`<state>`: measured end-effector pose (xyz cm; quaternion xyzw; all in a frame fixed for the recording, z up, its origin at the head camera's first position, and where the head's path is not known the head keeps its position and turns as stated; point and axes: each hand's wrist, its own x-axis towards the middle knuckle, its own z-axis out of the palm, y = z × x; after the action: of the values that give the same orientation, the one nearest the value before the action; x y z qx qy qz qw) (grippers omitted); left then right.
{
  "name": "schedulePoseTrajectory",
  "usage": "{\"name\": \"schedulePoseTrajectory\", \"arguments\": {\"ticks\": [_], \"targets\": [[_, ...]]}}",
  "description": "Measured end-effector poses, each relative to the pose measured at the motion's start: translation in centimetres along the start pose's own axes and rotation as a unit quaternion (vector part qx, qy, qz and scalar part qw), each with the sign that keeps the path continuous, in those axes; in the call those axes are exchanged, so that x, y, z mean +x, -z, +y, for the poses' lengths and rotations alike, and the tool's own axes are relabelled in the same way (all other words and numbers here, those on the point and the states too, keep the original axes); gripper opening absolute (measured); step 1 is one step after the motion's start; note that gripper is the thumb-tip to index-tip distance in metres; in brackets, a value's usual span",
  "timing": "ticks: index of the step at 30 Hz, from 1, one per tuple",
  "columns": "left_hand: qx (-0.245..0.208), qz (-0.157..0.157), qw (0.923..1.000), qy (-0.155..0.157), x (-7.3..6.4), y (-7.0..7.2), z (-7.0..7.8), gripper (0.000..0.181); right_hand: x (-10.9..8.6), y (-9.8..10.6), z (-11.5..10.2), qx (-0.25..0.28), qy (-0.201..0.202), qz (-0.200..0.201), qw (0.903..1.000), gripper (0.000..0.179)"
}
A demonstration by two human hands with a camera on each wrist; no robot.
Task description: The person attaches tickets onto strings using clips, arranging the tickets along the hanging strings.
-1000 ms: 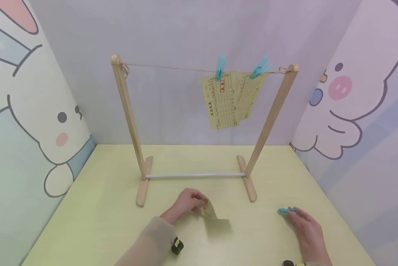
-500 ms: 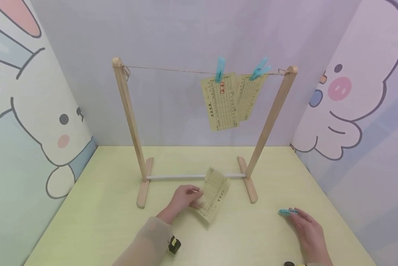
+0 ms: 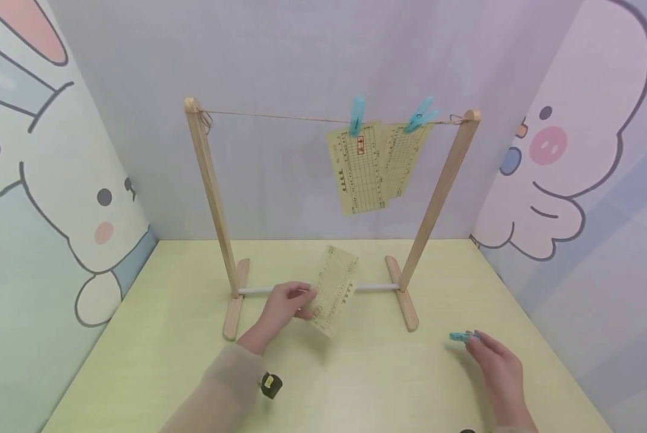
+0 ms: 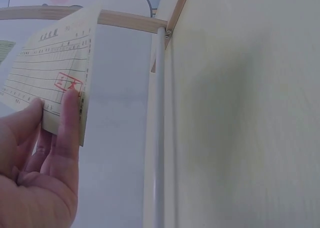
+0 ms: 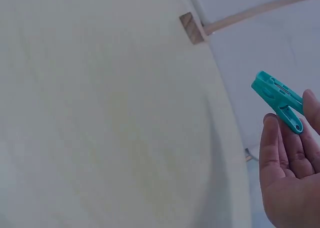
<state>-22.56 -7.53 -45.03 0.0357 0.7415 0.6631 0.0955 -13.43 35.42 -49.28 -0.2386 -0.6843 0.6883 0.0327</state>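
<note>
My left hand (image 3: 284, 304) pinches a yellowish printed paper slip (image 3: 335, 282) by its lower left edge, raised over the table in front of the rack's white bar. Up close in the left wrist view, thumb and fingers grip the slip (image 4: 55, 57) beside its red stamp. At the right, my right hand (image 3: 499, 367) holds a teal clothespin (image 3: 457, 337) above the table. The right wrist view shows this clothespin (image 5: 275, 95) between thumb and fingers, its jaw end pointing away from the hand.
A wooden rack (image 3: 211, 192) carries a thin string (image 3: 280, 116) between two posts. Two slips hang from it near the right post: a front slip (image 3: 361, 174) under one blue clothespin (image 3: 357, 114), a rear slip (image 3: 404, 159) under another clothespin (image 3: 420, 117). Cartoon-printed walls enclose the yellow table (image 3: 183, 264).
The left hand has lifted the slip off the table, turned its printed face to view and carried it up and slightly left. The right hand with its clothespin has barely moved.
</note>
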Motion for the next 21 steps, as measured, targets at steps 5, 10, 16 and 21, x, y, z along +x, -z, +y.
{"name": "schedulePoseTrajectory", "arguments": {"ticks": [5,10,16,21], "targets": [[-0.014,0.006,0.9998,-0.013,0.0,1.4,1.5,0.032,-0.8,-1.4,-3.3,-0.038,0.041,0.003,0.9984,0.054],[-0.027,0.022,0.9992,-0.017,-0.2,2.6,2.9,0.033,-1.4,-2.7,-6.8,-0.025,0.082,0.002,0.9963,0.043],[-0.033,0.036,0.9985,-0.025,-0.6,3.5,4.0,0.032,-1.7,-4.0,-9.7,0.002,0.125,-0.019,0.9919,0.038],[-0.040,0.036,0.9980,-0.035,-0.9,3.8,4.6,0.031,-1.9,-4.7,-11.4,-0.001,0.139,-0.037,0.9895,0.038]]}}
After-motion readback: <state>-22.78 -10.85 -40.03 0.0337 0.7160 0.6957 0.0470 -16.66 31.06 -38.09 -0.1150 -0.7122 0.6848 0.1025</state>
